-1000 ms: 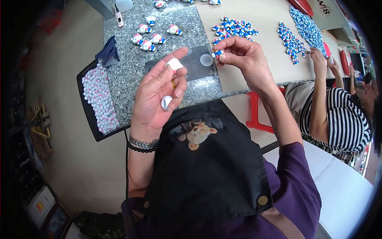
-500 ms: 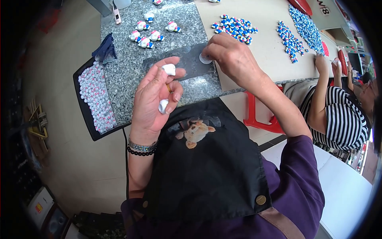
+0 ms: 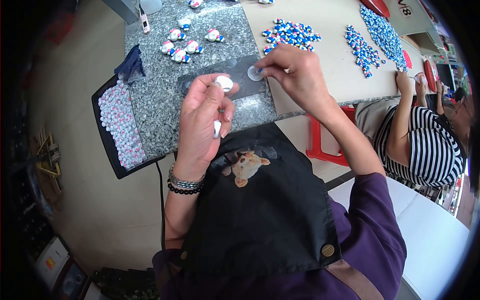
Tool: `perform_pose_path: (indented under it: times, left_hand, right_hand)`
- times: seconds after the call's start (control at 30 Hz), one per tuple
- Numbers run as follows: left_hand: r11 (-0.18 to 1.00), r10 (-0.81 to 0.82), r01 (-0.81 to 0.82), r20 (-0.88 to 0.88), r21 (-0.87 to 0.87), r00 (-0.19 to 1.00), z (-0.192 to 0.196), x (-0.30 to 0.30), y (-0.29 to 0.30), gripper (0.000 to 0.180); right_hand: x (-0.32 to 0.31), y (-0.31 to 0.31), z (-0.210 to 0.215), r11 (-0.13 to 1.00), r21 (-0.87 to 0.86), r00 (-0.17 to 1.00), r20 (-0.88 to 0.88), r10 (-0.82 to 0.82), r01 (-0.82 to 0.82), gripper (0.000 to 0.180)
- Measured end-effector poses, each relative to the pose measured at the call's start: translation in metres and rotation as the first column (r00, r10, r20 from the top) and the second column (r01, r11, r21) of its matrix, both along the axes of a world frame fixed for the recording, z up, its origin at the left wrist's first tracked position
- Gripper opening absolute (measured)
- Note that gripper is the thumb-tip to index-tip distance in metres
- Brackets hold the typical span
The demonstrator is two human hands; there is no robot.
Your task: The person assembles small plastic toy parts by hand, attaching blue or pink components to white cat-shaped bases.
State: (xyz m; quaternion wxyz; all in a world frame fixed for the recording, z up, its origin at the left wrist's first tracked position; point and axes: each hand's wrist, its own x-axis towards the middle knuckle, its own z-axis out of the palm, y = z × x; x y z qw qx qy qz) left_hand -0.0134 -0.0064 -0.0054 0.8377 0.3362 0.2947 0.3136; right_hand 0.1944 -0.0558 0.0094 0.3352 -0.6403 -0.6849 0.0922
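Observation:
My left hand is closed, pinching a hollow white figurine head between thumb and fingertips. The head's opening shows. A second white piece is tucked in the lower fingers of the same hand. My right hand makes a pinch over a small round clear dish, which lies on a dark flat board. A speck of blue shows at its fingertips, part of a small blue piece mostly hidden by the fingers.
Several figurines with white heads and blue bodies lie on the granite tabletop. Small blue-and-white pieces are heaped farther right. A black tray of white heads stands left, near a dark cloth. A co-worker in stripes sits right.
My left hand has moved slightly right and rolled, turning the white head's opening into view. The right hand stays by the dish, its wrist a little lower, with blue now showing at the fingertips.

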Motion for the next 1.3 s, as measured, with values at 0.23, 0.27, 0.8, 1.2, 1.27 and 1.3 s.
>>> perform_pose_path:
  times: [0.23, 0.27, 0.8, 1.2, 1.27, 1.3]
  left_hand:
    - [0.999, 0.002, -0.003, 0.024, 0.045, 1.0, -0.004, 0.019, -0.006, 0.026]
    - [0.999, 0.008, -0.008, 0.022, 0.042, 1.0, -0.004, 0.021, -0.007, 0.025]
    - [0.899, 0.075, 0.007, -0.169, 0.439, 0.983, -0.002, 0.017, -0.009, 0.02]
    - [0.82, 0.111, 0.087, -0.306, 0.566, 0.945, 0.007, 0.019, 0.037, 0.016]
    - [0.67, 0.263, 0.145, -0.415, 0.728, 0.871, 0.003, 0.019, 0.065, 0.017]
    - [0.493, 0.427, 0.238, -0.471, 0.837, 0.772, 0.003, 0.023, 0.076, 0.019]
  right_hand:
    - [-0.018, -0.009, 0.011, 0.993, -0.103, 0.536, -0.835, -0.122, 0.066, 0.009]
    - [-0.02, -0.01, 0.01, 0.995, -0.083, 0.535, -0.839, -0.098, 0.053, 0.009]
    - [-0.039, -0.016, 0.006, 0.992, 0.073, 0.826, -0.562, -0.046, 0.104, 0.012]
    - [-0.001, -0.011, 0.021, 0.989, 0.069, 0.909, -0.406, -0.094, 0.133, 0.034]
    - [0.038, -0.018, 0.012, 0.923, 0.101, 0.915, -0.207, -0.345, 0.371, 0.024]
    - [0.056, -0.023, 0.004, 0.882, 0.078, 0.885, -0.09, -0.457, 0.464, 0.02]
